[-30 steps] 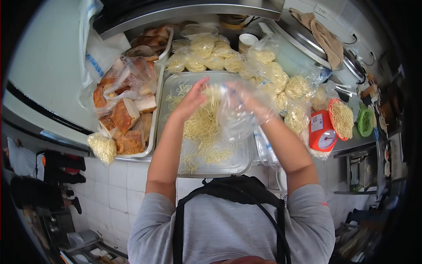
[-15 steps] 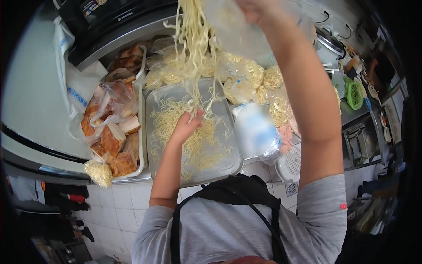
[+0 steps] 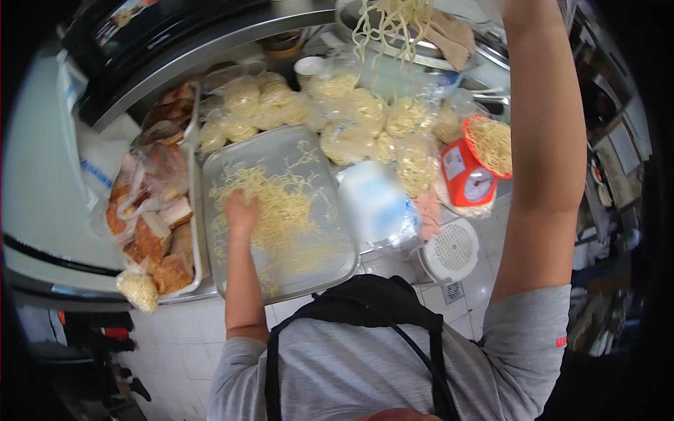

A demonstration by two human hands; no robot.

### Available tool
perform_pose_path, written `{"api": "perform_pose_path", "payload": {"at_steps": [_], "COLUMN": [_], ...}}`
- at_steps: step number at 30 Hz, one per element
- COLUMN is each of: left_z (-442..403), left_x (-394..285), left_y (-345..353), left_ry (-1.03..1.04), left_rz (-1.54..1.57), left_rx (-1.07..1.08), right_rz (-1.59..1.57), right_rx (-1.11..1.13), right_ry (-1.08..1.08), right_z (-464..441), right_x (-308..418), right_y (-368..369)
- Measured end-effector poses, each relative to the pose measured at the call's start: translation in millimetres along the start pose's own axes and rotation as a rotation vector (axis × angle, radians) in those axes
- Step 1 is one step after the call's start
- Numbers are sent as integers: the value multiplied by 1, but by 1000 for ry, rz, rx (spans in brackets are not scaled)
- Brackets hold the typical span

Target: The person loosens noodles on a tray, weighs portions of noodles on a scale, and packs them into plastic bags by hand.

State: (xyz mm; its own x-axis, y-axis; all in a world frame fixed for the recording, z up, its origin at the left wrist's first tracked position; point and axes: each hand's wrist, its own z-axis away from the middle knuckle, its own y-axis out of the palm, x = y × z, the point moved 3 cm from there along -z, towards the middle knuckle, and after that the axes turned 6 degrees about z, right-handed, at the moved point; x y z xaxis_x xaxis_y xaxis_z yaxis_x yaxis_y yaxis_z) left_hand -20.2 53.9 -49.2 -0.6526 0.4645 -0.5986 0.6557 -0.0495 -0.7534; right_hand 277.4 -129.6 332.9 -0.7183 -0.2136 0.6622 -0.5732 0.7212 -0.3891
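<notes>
Low over the metal tray [image 3: 326, 249], my left hand [image 3: 241, 212] is at the left side of a loose spread of pale yellow noodles [image 3: 284, 207]. Its fingers are curled in on some strands, partly hidden among them. The right forearm is raised along the right of the view, and the hand itself is cut off by the top edge. Long hanging noodles [image 3: 393, 31] dangle at the top, left of that arm; what holds them is out of sight.
Left of the tray, a white container [image 3: 196, 259] holds browned meat pieces. Bagged noodles [image 3: 351, 133] are heaped behind it. To the right are a blurred white-and-blue package [image 3: 372, 200], an orange scale [image 3: 469, 175] bearing noodles, and a white perforated stool [image 3: 451, 251].
My left hand has moved left and away from the hanging strands, down to the noodles in the tray. The right arm has swung right, and the hanging noodles have shifted right and up.
</notes>
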Motion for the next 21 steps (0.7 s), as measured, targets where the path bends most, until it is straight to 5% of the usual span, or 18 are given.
{"api": "perform_pose_path", "payload": {"at_steps": [4, 9, 12, 18, 21], "left_z": [-22, -17, 1, 15, 17], "left_x": [-42, -153, -187, -118, -55], "left_y": [-5, -40, -52, -36, -10], "left_ry": [46, 128, 680, 83, -42], "left_rz": [307, 1218, 1441, 1454, 974], "left_rx": [-34, 259, 402, 284, 303], "right_rz": [106, 105, -30, -590, -941], "right_rx": [55, 216, 370, 464, 360], "right_ry": [-36, -64, -55, 122, 234], "right_z": [13, 43, 73, 127, 117], "right_x": [-11, -26, -33, -34, -27], "right_y": [-7, 31, 90, 177, 165]}}
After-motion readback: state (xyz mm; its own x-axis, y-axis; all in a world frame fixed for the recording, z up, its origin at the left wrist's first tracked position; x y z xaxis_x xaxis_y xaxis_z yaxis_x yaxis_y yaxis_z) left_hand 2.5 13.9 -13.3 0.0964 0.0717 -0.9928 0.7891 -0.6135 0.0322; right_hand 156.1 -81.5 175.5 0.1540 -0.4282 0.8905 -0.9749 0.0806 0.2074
